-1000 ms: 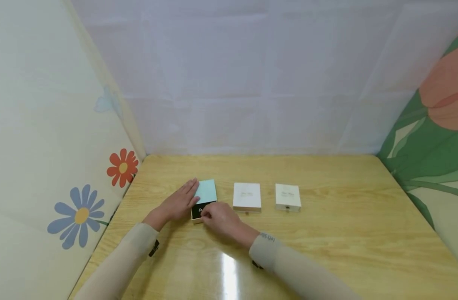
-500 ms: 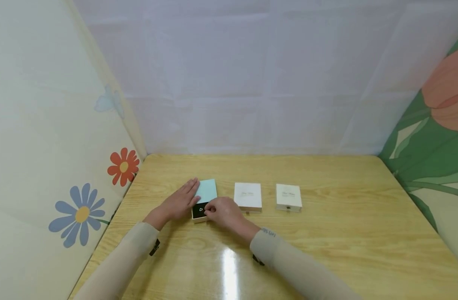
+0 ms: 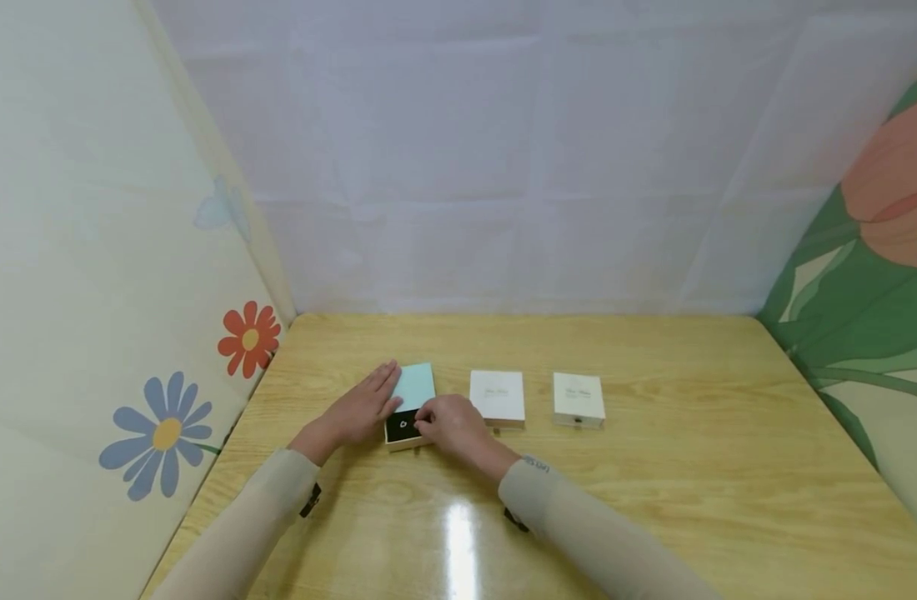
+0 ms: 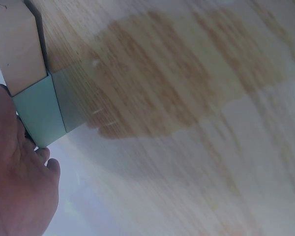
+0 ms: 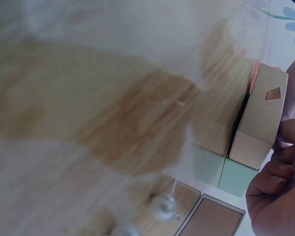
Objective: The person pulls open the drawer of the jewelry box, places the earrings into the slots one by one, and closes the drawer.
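Observation:
A drawer-style jewellery box lies at the table's left, with its pale blue sleeve [image 3: 415, 386] to the back. Its cream drawer [image 3: 403, 447], pulled toward me, holds a black insert [image 3: 395, 432]. On the insert sits a small silvery ornament [image 3: 403, 424], loop- or heart-shaped. My left hand [image 3: 357, 410] rests along the sleeve's left side, fingers extended and thumb near its front edge. Over the insert's right part, my right hand [image 3: 455, 425] brings thumb and forefinger together in a pinch; a tiny silvery piece seems to be at the tips, mostly hidden. The right wrist view shows its curled fingers [image 5: 278, 177].
To the right of the blue box stand a white box [image 3: 497, 396] and a cream box [image 3: 578, 397], both with faint lettering on top. The wooden table [image 3: 653, 483] meets a white cloth backdrop [image 3: 533, 167] behind and flowered side panels.
My right fingertips have shifted slightly right across the black insert, exposing more of it and the silvery ornament. The left hand and the boxes keep their places.

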Demonstrator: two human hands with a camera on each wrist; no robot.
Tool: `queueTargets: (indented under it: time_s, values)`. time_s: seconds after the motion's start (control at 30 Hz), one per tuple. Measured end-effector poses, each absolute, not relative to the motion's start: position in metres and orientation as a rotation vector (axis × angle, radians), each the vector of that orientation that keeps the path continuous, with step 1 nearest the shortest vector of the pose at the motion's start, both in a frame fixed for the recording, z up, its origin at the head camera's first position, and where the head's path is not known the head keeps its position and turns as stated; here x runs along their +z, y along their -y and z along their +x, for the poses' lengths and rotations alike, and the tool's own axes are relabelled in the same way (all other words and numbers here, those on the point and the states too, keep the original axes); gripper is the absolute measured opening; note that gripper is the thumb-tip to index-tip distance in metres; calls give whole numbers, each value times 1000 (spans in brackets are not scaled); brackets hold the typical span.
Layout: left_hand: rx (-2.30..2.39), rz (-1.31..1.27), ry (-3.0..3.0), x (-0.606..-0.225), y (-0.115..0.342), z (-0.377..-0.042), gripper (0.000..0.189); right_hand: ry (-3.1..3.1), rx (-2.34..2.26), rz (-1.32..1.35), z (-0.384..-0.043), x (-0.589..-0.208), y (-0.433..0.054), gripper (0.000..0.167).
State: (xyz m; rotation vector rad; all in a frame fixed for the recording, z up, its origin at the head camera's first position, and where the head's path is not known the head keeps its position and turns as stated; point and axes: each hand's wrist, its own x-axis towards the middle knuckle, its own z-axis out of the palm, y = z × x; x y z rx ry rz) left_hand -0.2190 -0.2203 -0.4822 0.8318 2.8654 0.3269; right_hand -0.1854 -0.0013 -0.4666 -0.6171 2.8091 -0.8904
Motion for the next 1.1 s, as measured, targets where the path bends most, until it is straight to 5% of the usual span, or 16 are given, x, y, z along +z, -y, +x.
queueTargets:
  time_s: [1.1]
  values:
    - [302,828,-2865,-479,219,-217,66,-2936,-514,-753,-188,-460,8,13]
